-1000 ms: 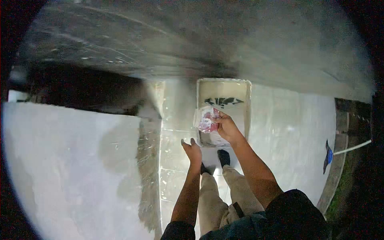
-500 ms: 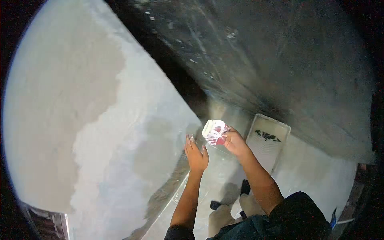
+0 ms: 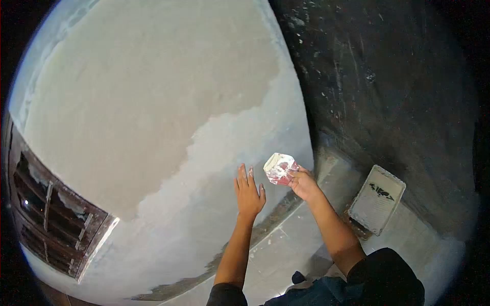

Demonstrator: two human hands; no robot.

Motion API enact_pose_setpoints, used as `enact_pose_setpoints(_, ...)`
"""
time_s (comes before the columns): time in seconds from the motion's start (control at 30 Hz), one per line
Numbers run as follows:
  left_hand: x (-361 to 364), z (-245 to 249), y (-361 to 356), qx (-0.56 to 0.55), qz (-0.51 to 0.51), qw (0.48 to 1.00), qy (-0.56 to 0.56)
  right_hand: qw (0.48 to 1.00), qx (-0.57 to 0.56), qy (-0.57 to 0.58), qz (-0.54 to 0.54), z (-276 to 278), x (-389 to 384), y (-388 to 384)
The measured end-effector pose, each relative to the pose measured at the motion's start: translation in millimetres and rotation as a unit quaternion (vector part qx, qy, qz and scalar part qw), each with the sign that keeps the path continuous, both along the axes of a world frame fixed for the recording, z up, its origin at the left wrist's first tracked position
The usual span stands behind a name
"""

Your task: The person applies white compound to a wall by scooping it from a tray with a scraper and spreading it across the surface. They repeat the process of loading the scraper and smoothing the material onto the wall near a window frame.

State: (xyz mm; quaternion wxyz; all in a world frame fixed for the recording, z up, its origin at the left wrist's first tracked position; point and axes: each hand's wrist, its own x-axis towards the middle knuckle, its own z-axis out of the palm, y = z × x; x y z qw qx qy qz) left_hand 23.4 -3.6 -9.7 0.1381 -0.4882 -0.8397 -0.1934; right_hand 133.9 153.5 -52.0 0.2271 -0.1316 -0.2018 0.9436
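Observation:
My right hand (image 3: pixel 305 184) grips a wide paintbrush (image 3: pixel 280 168), its red body smeared with white paint and its cream edge pointing up and left. To its left, my left hand (image 3: pixel 249 195) is raised with fingers stretched apart and holds nothing; dark smudges show on its fingertips. Behind both hands rises a wall (image 3: pixel 214 137) with a beige upper area and a paler, whitish band below it. Along the wall's foot runs a rough brownish strip (image 3: pixel 278 217).
A ribbed paint tray (image 3: pixel 385 209) with a dark patch lies on the grey floor (image 3: pixel 291 245) to the right. A dark wall or sheet (image 3: pixel 388 92) with white flecks stands beyond it. At left is a dark-framed barred window (image 3: pixel 56 214).
My view has swung left, so the window now shows and the wall and tray sit farther right. Both hands keep nearly the same pose, the paintbrush still in my right.

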Motion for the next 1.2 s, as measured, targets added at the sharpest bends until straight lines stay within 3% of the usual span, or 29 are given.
enact_pose_setpoints(0.13, -30, 38, -67, -0.012, 0.015, 0.999, 0.047, 0.999, 0.036, 0.015, 0.008, 39, -31, -62)
enact_pose_setpoints(0.23, -54, 66, -111, -0.032, 0.009, 0.995, 0.098, 0.993, 0.105, -0.042, -0.020, 63, -55, -103)
enact_pose_setpoints(0.33, -82, 88, -134, -0.062, 0.036, 0.985, 0.159, 0.936, 0.314, -0.071, -0.142, 73, -83, -121)
enact_pose_setpoints(0.37, -94, 94, -141, -0.077, 0.045, 0.976, 0.198, 0.936, 0.315, -0.067, -0.141, 78, -93, -126)
enact_pose_setpoints(0.47, -124, 111, -164, -0.135, 0.046, 0.953, 0.267, 0.783, 0.556, -0.136, -0.243, 116, -109, -146)
enact_pose_setpoints(0.5, -133, 114, -169, -0.172, 0.026, 0.933, 0.315, 0.784, 0.555, -0.134, -0.244, 116, -120, -148)
enact_pose_setpoints(0.57, -148, 111, -176, -0.194, 0.019, 0.931, 0.309, 0.644, 0.640, -0.025, -0.418, 113, -138, -151)
enact_pose_setpoints(0.63, -156, 110, -180, -0.223, -0.017, 0.933, 0.283, 0.637, 0.656, -0.019, -0.405, 115, -141, -153)
enact_pose_setpoints(0.7, -167, 98, -184, -0.229, -0.030, 0.923, 0.310, 0.569, 0.696, -0.020, -0.439, 104, -157, -152)
enact_pose_setpoints(0.73, -175, 91, -185, -0.213, -0.042, 0.908, 0.358, 0.569, 0.695, -0.018, -0.440, 97, -168, -153)
enact_pose_setpoints(0.8, -194, 87, -180, -0.204, -0.054, 0.879, 0.428, 0.496, 0.734, -0.047, -0.463, 82, -196, -153)
enact_pose_setpoints(0.83, -202, 84, -179, -0.206, -0.054, 0.878, 0.429, 0.498, 0.732, -0.047, -0.463, 77, -208, -153)
enact_pose_setpoints(0.93, -213, 78, -177, -0.137, -0.082, 0.881, 0.446, 0.406, 0.747, -0.115, -0.514, 63, -234, -155)
enact_pose_setpoints(1.2, -189, 81, -184, -0.097, -0.106, 0.909, 0.390, 0.335, 0.767, -0.147, -0.527, 43, -217, -145)
